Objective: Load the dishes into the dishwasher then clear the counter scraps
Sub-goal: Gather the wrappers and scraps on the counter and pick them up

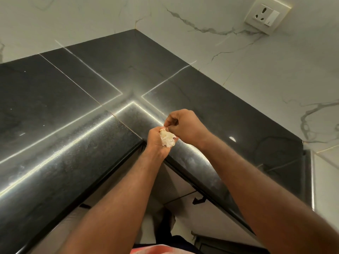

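Over the black counter, left grip cups pale, clumpy scraps; right grip pinches at them.

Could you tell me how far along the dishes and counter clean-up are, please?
No dishes show on the counter, so loading seems done. The left hand cups white scraps while the right hand pinches a bit over them. Left: discarding the handful.

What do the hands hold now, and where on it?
The left hand cups white scraps in its palm; the right hand pinches at the pile's top.
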